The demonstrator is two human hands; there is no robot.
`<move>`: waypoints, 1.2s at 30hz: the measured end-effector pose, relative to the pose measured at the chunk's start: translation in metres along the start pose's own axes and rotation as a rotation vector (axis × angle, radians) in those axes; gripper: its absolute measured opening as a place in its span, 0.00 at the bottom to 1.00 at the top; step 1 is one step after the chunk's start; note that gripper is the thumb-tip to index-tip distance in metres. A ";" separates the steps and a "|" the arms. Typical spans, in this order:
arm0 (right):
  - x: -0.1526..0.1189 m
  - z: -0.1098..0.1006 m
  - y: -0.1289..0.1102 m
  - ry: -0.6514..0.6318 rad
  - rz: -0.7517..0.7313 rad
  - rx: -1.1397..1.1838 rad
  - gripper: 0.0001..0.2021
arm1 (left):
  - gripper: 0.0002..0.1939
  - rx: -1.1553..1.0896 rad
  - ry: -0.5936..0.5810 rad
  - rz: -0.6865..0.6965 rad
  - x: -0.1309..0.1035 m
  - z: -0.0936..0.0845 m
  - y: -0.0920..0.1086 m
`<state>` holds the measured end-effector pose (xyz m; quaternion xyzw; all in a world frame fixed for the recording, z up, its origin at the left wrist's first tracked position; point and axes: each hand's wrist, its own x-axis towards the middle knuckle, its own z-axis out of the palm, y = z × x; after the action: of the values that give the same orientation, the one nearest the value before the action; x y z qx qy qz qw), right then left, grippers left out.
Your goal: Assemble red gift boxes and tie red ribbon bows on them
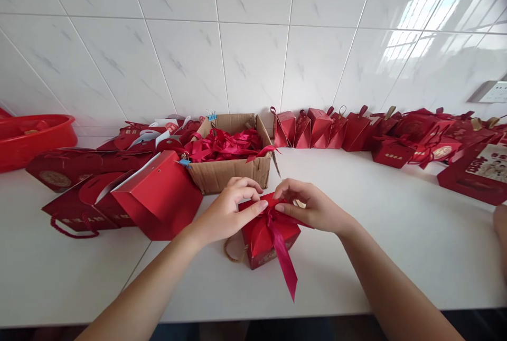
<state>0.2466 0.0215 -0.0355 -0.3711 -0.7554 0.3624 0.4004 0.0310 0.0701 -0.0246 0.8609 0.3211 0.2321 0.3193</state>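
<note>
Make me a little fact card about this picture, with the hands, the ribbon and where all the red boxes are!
Left hand: fingers bent over the small red box's top
Right hand: fingers at the ribbon, exact grip hidden
Ribbon: dark pink, one end trailing down the front
Behind: cardboard carton full of pink ribbons
Left side: red boxes, then a red basin
Right side: more red boxes along the tiled wall
Surface: white table
</note>
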 end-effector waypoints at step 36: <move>0.008 0.002 0.011 0.276 0.175 0.374 0.13 | 0.21 -0.386 0.319 -0.202 -0.005 0.038 0.011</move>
<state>0.2445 0.0326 -0.0427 -0.4005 -0.5783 0.4749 0.5288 0.0551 0.0441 -0.0442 0.7000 0.4016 0.3888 0.4445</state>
